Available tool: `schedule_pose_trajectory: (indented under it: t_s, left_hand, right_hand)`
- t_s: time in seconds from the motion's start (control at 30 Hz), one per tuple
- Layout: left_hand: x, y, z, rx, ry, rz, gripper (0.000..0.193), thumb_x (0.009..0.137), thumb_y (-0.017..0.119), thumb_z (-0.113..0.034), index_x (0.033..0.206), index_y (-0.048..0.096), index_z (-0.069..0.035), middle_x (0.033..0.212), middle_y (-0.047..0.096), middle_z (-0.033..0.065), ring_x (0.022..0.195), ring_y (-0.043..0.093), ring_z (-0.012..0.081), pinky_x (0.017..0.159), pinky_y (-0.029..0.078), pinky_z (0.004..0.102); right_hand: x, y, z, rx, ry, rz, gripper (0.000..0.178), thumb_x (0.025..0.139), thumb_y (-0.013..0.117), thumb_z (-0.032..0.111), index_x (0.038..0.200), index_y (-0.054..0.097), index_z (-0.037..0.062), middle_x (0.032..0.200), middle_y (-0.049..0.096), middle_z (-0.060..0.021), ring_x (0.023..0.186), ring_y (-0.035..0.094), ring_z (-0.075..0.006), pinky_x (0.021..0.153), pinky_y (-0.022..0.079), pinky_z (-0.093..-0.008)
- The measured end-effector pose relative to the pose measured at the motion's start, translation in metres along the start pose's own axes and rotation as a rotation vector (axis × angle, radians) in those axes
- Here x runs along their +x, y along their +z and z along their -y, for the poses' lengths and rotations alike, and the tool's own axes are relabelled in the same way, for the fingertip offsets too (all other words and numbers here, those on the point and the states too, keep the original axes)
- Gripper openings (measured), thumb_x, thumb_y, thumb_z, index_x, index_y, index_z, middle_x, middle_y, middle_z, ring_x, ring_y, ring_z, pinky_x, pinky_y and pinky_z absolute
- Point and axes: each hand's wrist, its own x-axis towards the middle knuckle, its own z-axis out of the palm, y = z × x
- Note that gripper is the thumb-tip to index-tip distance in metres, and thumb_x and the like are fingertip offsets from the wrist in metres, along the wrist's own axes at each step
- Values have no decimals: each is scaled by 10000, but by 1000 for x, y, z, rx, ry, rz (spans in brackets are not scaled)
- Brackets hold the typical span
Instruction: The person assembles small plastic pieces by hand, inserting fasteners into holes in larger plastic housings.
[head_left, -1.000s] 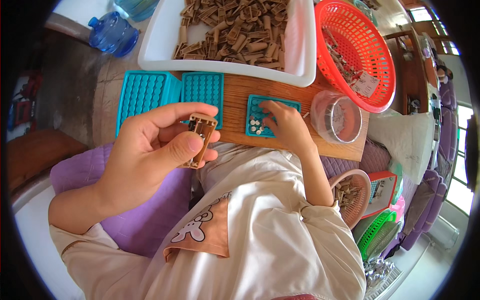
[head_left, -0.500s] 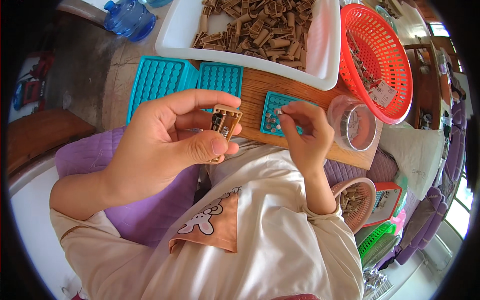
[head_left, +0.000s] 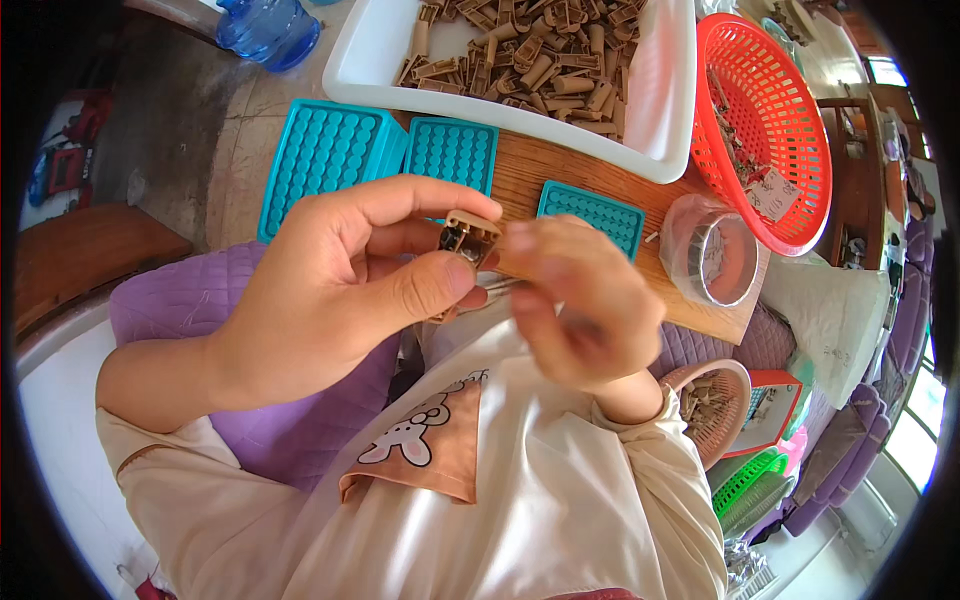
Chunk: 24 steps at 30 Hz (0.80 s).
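Note:
My left hand (head_left: 350, 275) is closed on a small brown plastic casing (head_left: 468, 238), held up between the thumb and fingers with its hollow side showing. Dark and metallic bits sit inside the hollow. Close beside the casing's right side is my right hand (head_left: 590, 300), smeared by motion. Its fingers are bent toward the casing, and I cannot make out whether anything is between them. Behind that hand lies a small teal tray (head_left: 610, 222) with rows of round cups, partly covered by the hand.
A white bin (head_left: 500, 112) of brown casings (head_left: 530, 60) spans the table's far side. Two teal trays (head_left: 330, 150) stand left of the wooden table (head_left: 690, 310). At right are a red basket (head_left: 815, 170), a clear-walled round tub (head_left: 722, 262) and a pinkish basket (head_left: 735, 420).
My right hand has moved left from the small teal tray to the casing. The left hand still holds the casing, now tilted slightly differently. The view has shifted a little.

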Motion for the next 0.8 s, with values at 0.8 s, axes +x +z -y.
schedule_pose_trajectory:
  t_s: [0.8]
  left_hand:
    - [4, 2, 1, 58, -48, 45, 370, 747, 609, -116, 1063, 462, 6, 919, 563, 86, 799, 563, 139, 733, 464, 265]
  right_hand:
    - [-58, -23, -56, -308, 572, 160, 228, 678, 567, -57, 889, 518, 15, 732, 562, -88, 711, 574, -202, 618, 459, -275]
